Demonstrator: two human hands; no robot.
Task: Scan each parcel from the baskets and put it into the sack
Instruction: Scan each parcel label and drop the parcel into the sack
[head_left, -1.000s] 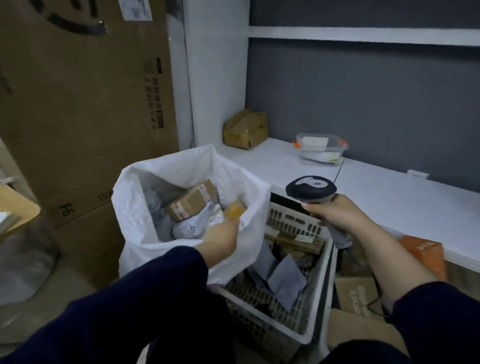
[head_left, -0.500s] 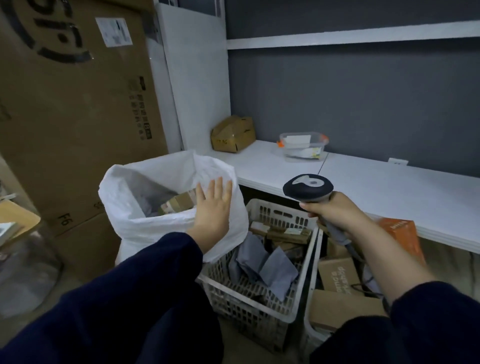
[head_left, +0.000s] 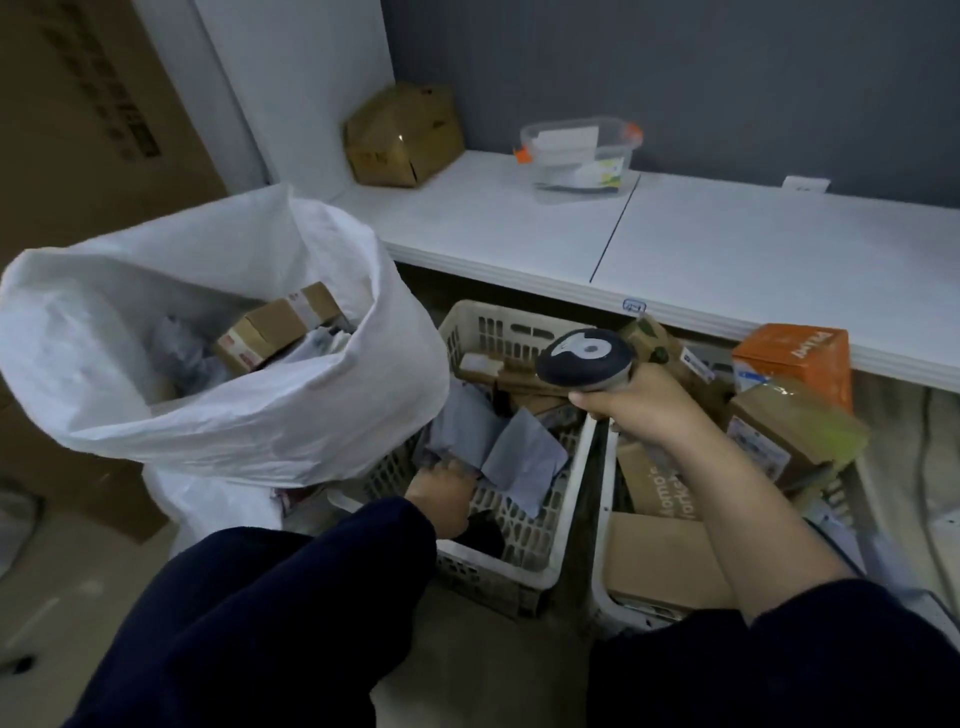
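nearest the body, left hand (head_left: 441, 493) reaches down into the left basket (head_left: 561, 519), fingers curled at the grey mailers (head_left: 524, 457); cannot tell if it has closed on one yet. right hand (head_left: 639, 410) clamped round the scanner (head_left: 584, 358), held over the basket gap. advice: pinch one mailer only, lift clear, turn label up under the scanner. right basket (head_left: 602, 597) full of cardboard parcels (head_left: 670, 556). sack (head_left: 260, 415) stands open just beside the left basket, boxes inside. beyond, white shelf (head_left: 727, 249).

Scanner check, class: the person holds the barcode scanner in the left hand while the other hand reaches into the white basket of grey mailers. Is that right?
Not quite. The head view shows the scanner in the right hand; the left hand reaches into the white basket of grey mailers.
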